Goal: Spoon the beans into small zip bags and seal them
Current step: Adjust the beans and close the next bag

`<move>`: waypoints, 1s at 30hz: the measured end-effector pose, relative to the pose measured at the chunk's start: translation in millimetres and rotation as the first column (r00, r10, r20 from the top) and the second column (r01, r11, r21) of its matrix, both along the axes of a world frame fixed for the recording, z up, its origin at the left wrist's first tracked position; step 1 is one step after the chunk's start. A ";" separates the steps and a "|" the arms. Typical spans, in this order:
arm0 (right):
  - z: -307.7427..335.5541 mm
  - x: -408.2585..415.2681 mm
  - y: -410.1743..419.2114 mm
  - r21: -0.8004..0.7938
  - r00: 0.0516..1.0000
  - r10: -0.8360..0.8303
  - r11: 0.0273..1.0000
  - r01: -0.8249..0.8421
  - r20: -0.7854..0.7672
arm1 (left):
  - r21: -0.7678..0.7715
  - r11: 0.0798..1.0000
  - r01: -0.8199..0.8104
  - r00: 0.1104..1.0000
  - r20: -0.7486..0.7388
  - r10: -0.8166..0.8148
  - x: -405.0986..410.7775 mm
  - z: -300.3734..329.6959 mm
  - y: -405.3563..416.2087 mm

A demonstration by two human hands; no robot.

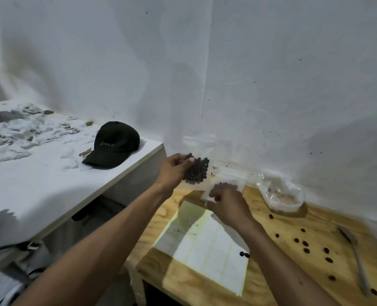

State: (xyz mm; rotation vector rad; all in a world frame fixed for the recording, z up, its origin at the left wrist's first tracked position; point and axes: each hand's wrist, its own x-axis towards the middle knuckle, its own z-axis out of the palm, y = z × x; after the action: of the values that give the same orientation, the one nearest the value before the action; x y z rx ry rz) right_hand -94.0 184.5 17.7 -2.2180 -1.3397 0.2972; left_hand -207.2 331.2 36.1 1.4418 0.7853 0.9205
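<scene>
1. Head view: the left hand [174, 171] is raised above the far left corner of the plywood table [271, 272], its fingers and thumb curled round a clear zip bag [199, 160] part-filled with dark beans [197, 172]; the bag stands upright against the white wall [271, 74], its empty top strip above the beans.
2. The right hand [228, 206] rests lower, just beside the first bag, its fingers pinching a second small zip bag [224, 184] that also holds beans and lies at the table's far edge.
3. A crumpled clear plastic bag [280, 193] sits at the far edge by the wall, to the right of both hands.
4. Loose beans [305, 244] are scattered over the right half of the table; two more lie on a sheet of white labels [205, 248] near the left edge.
5. A metal spoon [355, 257] lies near the right edge, apart from both hands.
6. A black cap [114, 144] rests on the white counter [39, 186] to the left.
</scene>
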 end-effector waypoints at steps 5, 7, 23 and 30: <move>-18.1 -32.9 -0.1 -0.227 0.987 0.037 0.974 0.000 0.158 | 0.008 0.999 -0.032 0.999 -0.014 0.032 -11.8 -4.4 -6.3; -20.5 -39.7 -0.2 -0.238 0.981 0.013 0.971 0.035 0.196 | 0.005 0.999 -0.035 0.999 -0.013 0.035 -13.1 -6.0 -10.2; -9.8 -29.6 -10.5 -0.019 0.902 0.089 0.994 -0.107 -0.423 | -0.048 0.997 -0.067 0.997 -0.026 0.066 -17.7 -11.4 -14.1; 35.0 5.1 -23.1 0.381 0.757 0.095 0.900 0.213 -0.647 | -0.080 0.997 0.018 0.999 0.041 -0.015 1.3 -6.0 -32.7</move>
State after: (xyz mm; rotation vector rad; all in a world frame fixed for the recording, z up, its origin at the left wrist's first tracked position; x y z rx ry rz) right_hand -88.8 161.4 52.7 -1.5465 -0.8295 0.6186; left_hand -205.9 298.4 30.1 1.3538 0.7713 0.8924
